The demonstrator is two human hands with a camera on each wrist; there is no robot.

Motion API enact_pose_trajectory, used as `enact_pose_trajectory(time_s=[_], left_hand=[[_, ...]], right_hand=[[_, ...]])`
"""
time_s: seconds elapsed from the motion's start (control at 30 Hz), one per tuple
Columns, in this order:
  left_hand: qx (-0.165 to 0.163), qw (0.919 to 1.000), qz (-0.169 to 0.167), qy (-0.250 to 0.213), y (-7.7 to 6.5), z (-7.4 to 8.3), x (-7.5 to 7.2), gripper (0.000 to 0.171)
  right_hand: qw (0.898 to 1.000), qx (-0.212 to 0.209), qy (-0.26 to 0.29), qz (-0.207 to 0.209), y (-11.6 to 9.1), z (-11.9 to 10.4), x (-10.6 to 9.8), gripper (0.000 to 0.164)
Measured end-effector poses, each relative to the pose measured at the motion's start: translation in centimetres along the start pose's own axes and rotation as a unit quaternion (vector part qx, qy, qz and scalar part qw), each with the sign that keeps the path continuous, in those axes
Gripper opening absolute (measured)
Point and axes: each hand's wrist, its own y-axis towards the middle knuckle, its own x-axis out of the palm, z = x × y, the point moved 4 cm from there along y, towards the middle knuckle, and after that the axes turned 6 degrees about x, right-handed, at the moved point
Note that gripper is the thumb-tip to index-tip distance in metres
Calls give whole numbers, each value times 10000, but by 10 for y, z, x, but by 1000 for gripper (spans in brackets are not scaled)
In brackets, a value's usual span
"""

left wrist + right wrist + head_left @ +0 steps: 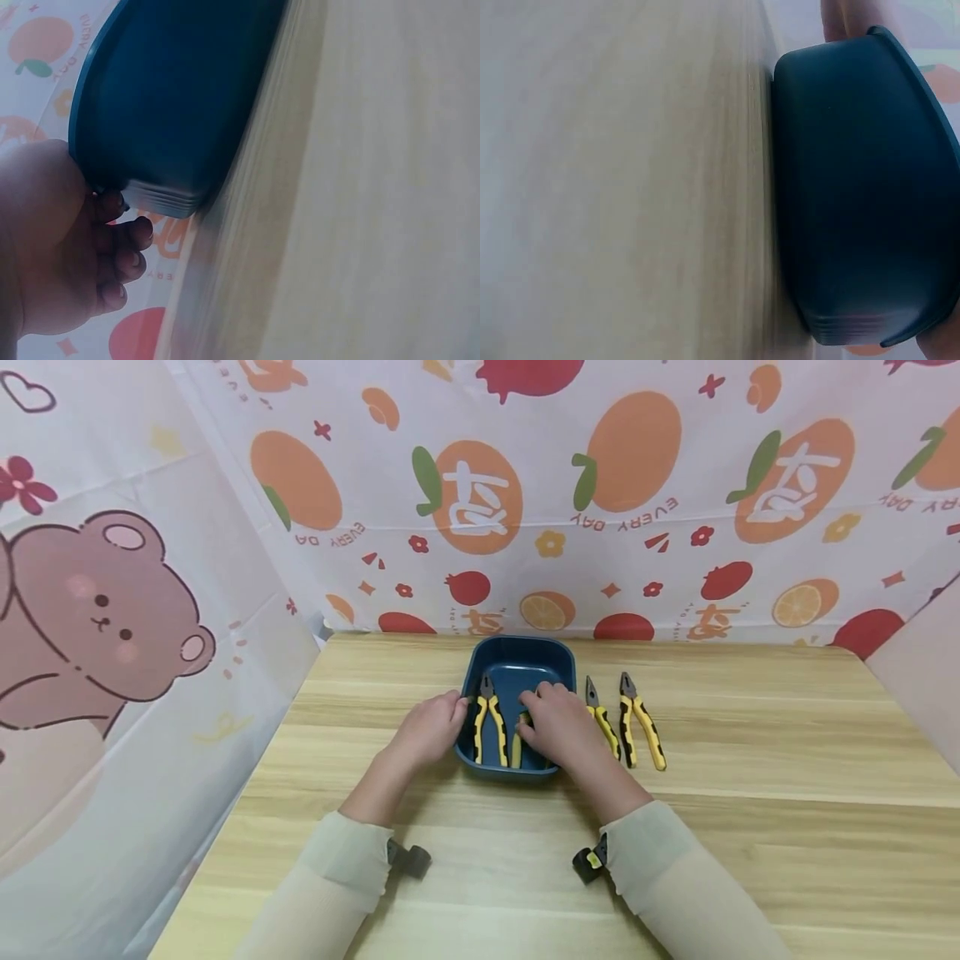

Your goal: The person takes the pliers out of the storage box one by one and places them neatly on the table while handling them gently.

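Note:
A dark blue plastic box [517, 677] stands on the table. My left hand [431, 727] grips its left rim, the thumb at the edge and the other fingers curled along the outer wall [180, 105]. Inside, a pair of yellow-and-black pliers [487, 686] lies on the left with its jaws pointing to the back. My right hand [558, 722] reaches over the right wall into the box and holds a second pair of pliers [517, 750]; a yellow handle shows beside the fingers, and the hand hides the rest.
To the right of the box lie long-nose pliers [592, 693], partly covered by my right forearm, and another pair of pliers [627, 689] with its handles spread. A fruit-printed cloth [551, 577] hangs behind the wooden table [750, 727]. A bear-printed cloth [150, 602] hangs at the left.

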Motion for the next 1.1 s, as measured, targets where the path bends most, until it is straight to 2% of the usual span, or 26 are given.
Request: enact_pose_trajectory(time_s=[0.17, 0.37, 0.5, 0.67, 0.83, 1.0, 1.1], left_hand=[[-11, 10000, -20, -23, 0, -1, 1, 39], [-29, 10000, -69, -65, 1, 1, 0, 37], [-31, 9999, -81, -61, 1, 1, 0, 36], [24, 10000, -87, 0, -1, 0, 1, 35], [35, 10000, -31, 4, 0, -1, 3, 34], [17, 10000, -14, 31, 0, -4, 2, 34], [22, 10000, -28, 14, 2, -3, 3, 33]], right_hand=[[9981, 5, -429, -436, 2, -4, 5, 59], [9962, -17, -527, -698, 2, -5, 6, 66], [9958, 54, -335, -849, 5, -6, 6, 66], [9942, 249, 192, -1027, 8, -8, 6, 65], [9928, 255, 546, -1035, 8, -7, 5, 69], [9929, 117, 633, -998, 9, -9, 5, 76], [9940, 144, 442, -989, 9, -7, 6, 76]])
